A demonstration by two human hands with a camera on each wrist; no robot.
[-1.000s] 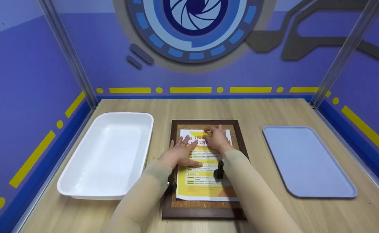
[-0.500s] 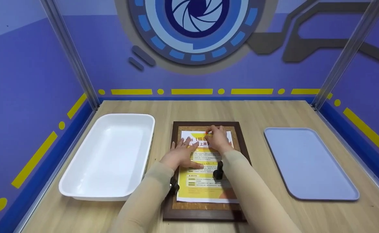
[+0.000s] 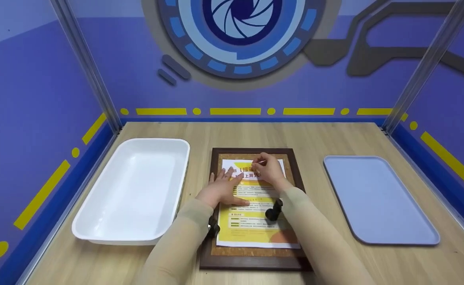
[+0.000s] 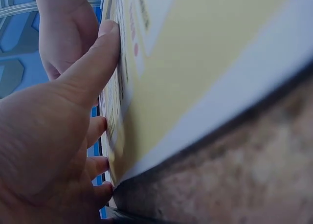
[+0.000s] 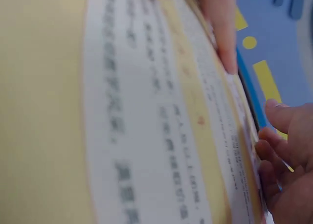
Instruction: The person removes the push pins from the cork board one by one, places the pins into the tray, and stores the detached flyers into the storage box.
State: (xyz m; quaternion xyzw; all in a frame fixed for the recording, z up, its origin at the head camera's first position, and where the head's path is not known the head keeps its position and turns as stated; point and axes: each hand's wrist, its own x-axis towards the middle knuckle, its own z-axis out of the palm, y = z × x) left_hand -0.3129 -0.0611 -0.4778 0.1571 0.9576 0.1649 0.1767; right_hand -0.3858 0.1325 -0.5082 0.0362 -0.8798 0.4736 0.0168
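A printed sheet (image 3: 251,233), yellow and white with lines of text, lies on a cork board with a dark wooden frame (image 3: 251,263). My left hand (image 3: 221,190) rests on the sheet's left part, its fingers spread, and the thumb (image 4: 95,62) lies along the paper in the left wrist view. Near the sheet's top middle is my right hand (image 3: 269,168), its fingers loosely bent. The right thumb (image 5: 279,116) stands apart from the bent fingers (image 5: 269,150) in the right wrist view, and nothing shows between them. Whether a small pin sits under those fingertips I cannot tell.
To the left of the board stands a deep white tray (image 3: 79,221). A flat pale blue tray (image 3: 378,198) lies to the right. Blue panels (image 3: 232,95) enclose the wooden table (image 3: 311,138) at the back and sides.
My right hand and forearm have shifted slightly to the right over the last half second. A small reddish spot seen earlier at its fingertips no longer shows. My left hand keeps its place.
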